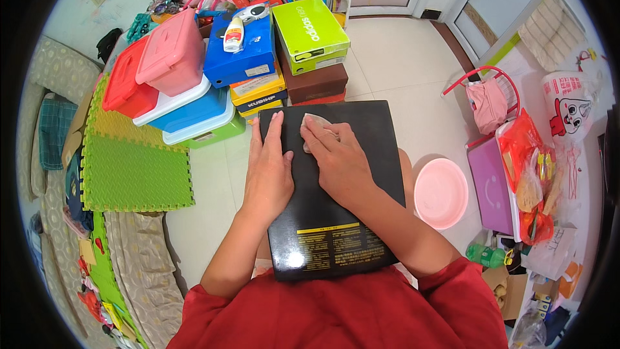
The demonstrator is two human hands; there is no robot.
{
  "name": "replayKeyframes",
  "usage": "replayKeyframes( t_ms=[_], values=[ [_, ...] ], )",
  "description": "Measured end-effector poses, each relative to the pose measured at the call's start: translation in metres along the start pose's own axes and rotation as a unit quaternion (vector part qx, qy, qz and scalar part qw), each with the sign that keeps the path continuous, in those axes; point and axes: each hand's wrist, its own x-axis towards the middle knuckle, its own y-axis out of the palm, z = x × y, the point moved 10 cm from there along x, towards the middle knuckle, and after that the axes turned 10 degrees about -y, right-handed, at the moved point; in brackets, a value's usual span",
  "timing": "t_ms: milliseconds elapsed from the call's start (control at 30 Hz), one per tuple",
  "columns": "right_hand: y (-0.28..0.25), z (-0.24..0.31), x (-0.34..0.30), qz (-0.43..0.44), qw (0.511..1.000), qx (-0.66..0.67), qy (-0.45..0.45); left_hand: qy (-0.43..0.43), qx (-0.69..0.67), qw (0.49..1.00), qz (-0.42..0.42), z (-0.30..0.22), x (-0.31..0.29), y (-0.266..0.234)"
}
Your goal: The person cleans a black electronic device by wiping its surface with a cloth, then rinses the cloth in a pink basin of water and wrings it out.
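A glossy black box rests on my lap, its lid side up, with yellow and small pale print near the edge closest to me. My right hand presses a pale, crumpled cloth onto the upper middle of the lid, the fingers bent over it. Along the box's left edge lies my left hand, fingers stretched out and pointing away from me, with nothing visible in it. Part of the cloth is hidden under the right fingers.
Ahead stand stacked shoeboxes, among them a blue one with a white bottle on top, beside lidded plastic bins. A pink basin sits on the floor at right, near a purple bin. Green foam mats lie at left.
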Motion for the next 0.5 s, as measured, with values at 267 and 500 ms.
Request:
replayKeyframes(
  t_ms=[267,500],
  values=[
    [0.001,-0.045,-0.010,0.062,0.983,-0.101,0.137,0.017,0.184,0.983,-0.003,-0.022,-0.015,0.022],
    [0.009,-0.023,-0.003,-0.006,1.000,-0.018,-0.002,0.041,0.165,0.986,0.005,-0.028,-0.022,0.025]
  ],
)
